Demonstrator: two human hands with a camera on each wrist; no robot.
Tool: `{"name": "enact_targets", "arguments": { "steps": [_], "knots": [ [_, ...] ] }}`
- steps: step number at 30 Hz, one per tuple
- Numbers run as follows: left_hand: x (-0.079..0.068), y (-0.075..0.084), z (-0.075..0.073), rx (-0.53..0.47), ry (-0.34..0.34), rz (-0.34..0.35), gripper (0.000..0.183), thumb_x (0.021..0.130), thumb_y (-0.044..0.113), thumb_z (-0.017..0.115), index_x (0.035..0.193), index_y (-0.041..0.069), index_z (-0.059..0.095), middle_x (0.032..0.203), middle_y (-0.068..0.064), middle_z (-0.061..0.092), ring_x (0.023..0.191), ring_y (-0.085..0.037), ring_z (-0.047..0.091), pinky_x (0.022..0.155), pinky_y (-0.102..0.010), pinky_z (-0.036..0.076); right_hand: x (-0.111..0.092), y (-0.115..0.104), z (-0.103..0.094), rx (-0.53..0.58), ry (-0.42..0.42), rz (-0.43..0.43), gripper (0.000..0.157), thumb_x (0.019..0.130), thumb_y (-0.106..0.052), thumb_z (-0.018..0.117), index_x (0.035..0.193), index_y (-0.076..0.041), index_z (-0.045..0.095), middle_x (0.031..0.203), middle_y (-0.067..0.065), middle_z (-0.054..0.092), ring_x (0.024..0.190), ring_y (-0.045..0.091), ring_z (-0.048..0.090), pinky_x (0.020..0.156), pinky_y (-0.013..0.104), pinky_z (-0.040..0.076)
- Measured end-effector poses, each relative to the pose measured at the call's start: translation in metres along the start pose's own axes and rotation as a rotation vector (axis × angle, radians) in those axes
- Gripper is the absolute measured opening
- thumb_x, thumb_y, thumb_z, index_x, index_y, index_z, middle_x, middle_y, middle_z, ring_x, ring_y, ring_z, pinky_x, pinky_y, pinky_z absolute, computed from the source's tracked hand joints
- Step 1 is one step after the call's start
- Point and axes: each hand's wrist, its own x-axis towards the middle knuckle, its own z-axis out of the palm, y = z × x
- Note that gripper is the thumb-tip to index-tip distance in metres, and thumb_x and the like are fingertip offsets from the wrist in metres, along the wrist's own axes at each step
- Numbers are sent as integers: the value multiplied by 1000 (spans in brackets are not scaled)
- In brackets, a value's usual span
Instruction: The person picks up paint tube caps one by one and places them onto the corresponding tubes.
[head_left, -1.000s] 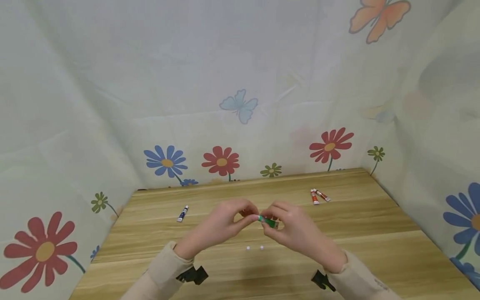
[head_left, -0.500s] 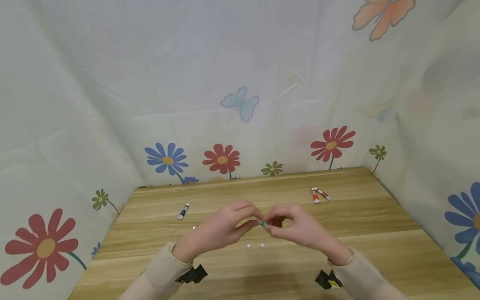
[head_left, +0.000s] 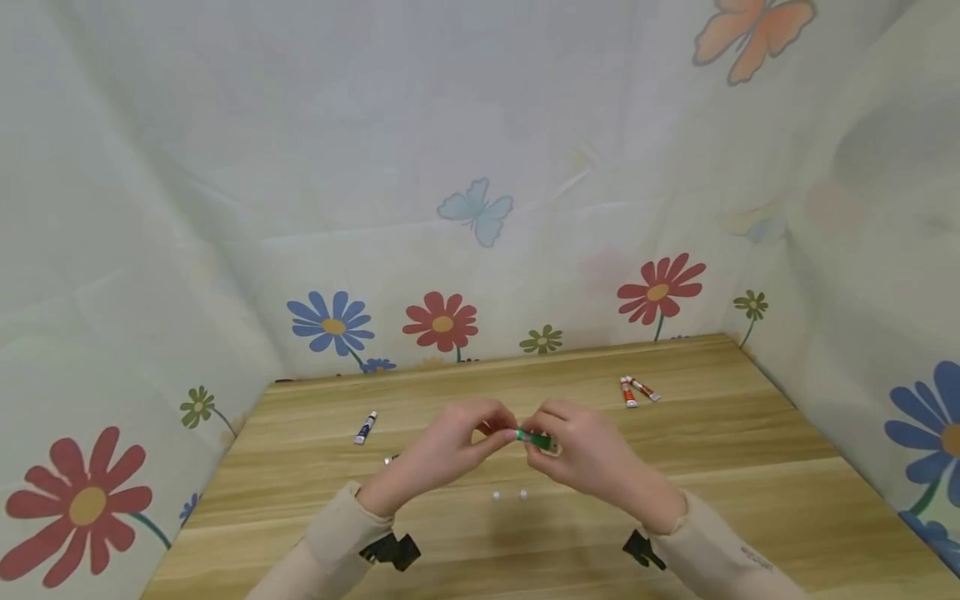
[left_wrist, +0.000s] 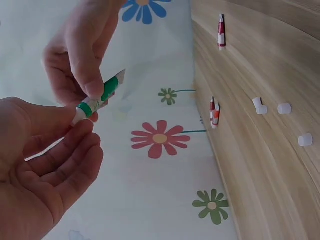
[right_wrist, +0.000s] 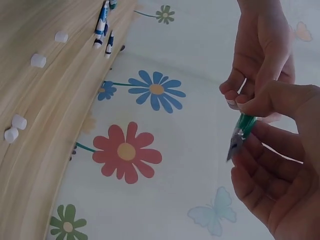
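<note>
A small green paint tube (head_left: pixel 538 440) is held in the air between both hands, over the middle of the table. My left hand (head_left: pixel 446 442) pinches its white cap end between thumb and fingertips, and those fingers cover most of the cap. The right hand (head_left: pixel 585 442) pinches the green body, thumb on the near side. In the left wrist view the tube (left_wrist: pixel 111 88) slants up to its flat crimped end. That grey end of the tube (right_wrist: pixel 235 146) points downward in the right wrist view.
Two white caps (head_left: pixel 510 496) lie on the wooden table (head_left: pixel 712 517) below the hands; more white caps (right_wrist: pixel 15 128) show in the right wrist view. A dark blue tube (head_left: pixel 365 427) lies left, two red tubes (head_left: pixel 628 393) at back right. A flowered cloth (head_left: pixel 390 250) hangs behind.
Half a second ago the right fingers covered nearly all of the tube; now they have shifted and its green body shows again. The left hand keeps its pinch at the cap end.
</note>
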Motion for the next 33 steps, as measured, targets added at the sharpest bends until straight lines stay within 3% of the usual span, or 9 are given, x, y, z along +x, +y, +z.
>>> {"name": "enact_targets", "arguments": {
  "steps": [3,10,14,17,19,24,27,30,33],
  "knots": [
    [0,2,0,36,8,86,8,98,15,67,106,13,70,99,3,71,90,-3,64,81,-23,54,-1,0,-2,137,-48,82,15,82,-12,79,97,-10,75,87,-8,66,73,4,59,64,20,53],
    [-4,11,-4,158,17,403,12,97,6,68,108,9,70,100,3,67,92,-4,62,82,-16,51,-7,6,-10,670,-223,293,9,93,-13,71,100,-12,76,88,-2,72,76,10,65,70,30,55],
    [-5,12,-7,158,13,487,15,96,3,67,110,9,69,104,3,67,97,-4,62,86,-15,49,-8,6,-13,765,-272,334,10,94,-13,69,101,-10,76,91,3,74,79,13,66,73,31,55],
    [-5,12,-7,115,-1,448,15,97,4,67,111,9,68,105,3,67,98,-5,63,86,-17,51,-7,5,-14,738,-270,348,9,94,-15,70,101,-13,76,90,0,73,78,13,65,72,31,54],
    [-6,11,-6,75,-6,374,14,98,8,66,112,8,67,106,3,68,100,-5,64,87,-21,53,-7,3,-14,675,-247,340,8,94,-16,71,100,-15,76,88,-5,71,77,12,64,71,30,54],
    [-6,9,-2,4,-14,149,13,100,18,65,111,12,67,103,5,70,95,-4,64,86,-26,55,-5,-4,-8,360,-115,205,11,88,-13,76,99,-15,75,86,-12,66,75,5,60,65,26,54],
    [-6,8,0,-17,-14,75,9,100,18,65,108,14,68,99,7,70,90,-3,64,82,-25,55,-4,-8,-6,216,-48,114,14,86,-11,79,98,-12,74,87,-10,65,74,2,60,62,22,54],
    [-6,8,0,-28,-8,61,8,100,18,65,107,15,69,97,9,69,88,-2,63,81,-24,54,-3,-9,-5,204,-29,86,14,85,-10,79,98,-9,74,87,-8,66,74,2,60,62,21,54],
    [-5,9,0,-2,10,118,9,99,15,66,107,14,69,98,8,70,88,-1,63,81,-22,54,-3,-8,-6,279,-36,115,13,85,-9,78,98,-10,74,87,-9,67,74,4,60,64,21,54]
  ]
}}
